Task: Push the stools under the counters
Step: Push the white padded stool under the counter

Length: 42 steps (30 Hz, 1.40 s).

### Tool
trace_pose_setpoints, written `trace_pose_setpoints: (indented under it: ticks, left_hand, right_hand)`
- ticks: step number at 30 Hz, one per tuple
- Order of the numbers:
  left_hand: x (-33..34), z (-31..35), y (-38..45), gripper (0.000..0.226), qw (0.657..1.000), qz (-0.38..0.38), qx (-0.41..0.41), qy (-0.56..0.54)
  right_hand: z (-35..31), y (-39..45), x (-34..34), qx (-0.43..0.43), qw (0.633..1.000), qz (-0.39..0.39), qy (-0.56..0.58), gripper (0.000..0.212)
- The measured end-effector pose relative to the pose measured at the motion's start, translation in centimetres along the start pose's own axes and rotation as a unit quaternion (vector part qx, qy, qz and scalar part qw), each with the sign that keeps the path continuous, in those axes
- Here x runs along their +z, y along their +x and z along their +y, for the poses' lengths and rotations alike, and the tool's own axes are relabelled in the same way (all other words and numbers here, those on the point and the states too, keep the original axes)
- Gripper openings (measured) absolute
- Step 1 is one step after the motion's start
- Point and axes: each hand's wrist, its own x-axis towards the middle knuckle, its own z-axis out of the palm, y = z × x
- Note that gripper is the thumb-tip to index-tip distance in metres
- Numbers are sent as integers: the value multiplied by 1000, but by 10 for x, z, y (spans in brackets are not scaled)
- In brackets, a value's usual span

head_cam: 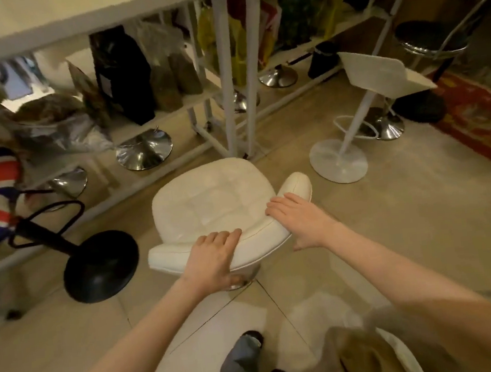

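Left hand (212, 256): grip curled over the white stool (209, 201) backrest.
Right hand (298, 219): fingers flat on it, grip apart.

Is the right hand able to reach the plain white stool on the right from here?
Probably not yet: the right hand rests on the padded stool, and bare floor separates it from the white stool.

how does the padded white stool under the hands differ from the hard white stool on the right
The padded white stool has a cushioned, quilted seat with a curved backrest; the hard white stool has a flat, angular shell. The padded one is held by the left hand and right hand; the hard one stands untouched. Both are white.
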Motion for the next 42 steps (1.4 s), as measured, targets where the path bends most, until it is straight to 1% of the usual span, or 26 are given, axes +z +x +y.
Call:
trace_pose_setpoints:
  ticks: [2,4,6,12,22,29,34,42]
  left_hand:
    - [5,-2,0,95,1000,-8,-15,10]
    - [5,-2,0,91,999,-17,-32,9]
    - [6,-1,0,88,999,-11,-33,13]
    - [12,-6,4,83,999,20,-16,26]
    - [13,-26,28,85,997,63,-7,45]
    - [5,-63,52,87,996,69,-11,55]
    - [-4,-99,73,85,996,68,-6,50]
    - [-12,-157,112,89,995,81,8,56]
  right_hand:
    - [3,6,4,-21,1000,15,1,86]
    - [6,12,10,-38,999,36,8,74]
    - [9,15,16,-45,997,63,12,68]
    - [18,21,30,-76,989,128,3,65]
    - [38,46,25,-80,986,149,0,58]
    - [51,89,16,-83,984,159,-17,62]
    - [61,127,7,-79,984,160,-21,62]
    - [81,189,-9,-73,985,156,-21,63]
